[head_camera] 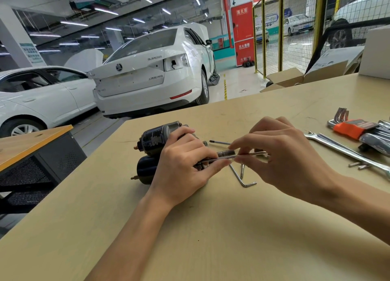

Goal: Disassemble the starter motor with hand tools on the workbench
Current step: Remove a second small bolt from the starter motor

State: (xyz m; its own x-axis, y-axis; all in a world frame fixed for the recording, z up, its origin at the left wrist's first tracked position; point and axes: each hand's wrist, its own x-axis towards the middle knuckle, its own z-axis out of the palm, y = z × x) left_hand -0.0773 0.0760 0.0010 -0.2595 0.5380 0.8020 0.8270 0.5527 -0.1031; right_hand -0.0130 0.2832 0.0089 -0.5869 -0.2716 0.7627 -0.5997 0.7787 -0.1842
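Note:
A dark, worn starter motor (155, 142) with its black solenoid (145, 171) lies on its side on the tan workbench (211, 228). My left hand (183, 164) wraps over the motor's right end and holds it down. A long thin metal rod (242, 155), perhaps a through bolt, sticks out of that end toward the right. My right hand (280, 154) pinches this rod between thumb and fingertips. The motor's right end is hidden under my left hand.
An L-shaped hex key (242, 179) lies just right of the motor, a screwdriver tip (219, 142) behind it. Spanners (341, 150), two small bolts (358, 165) and an orange hex-key set (350, 126) sit at the right. Cardboard boxes (295, 78) stand at the far edge.

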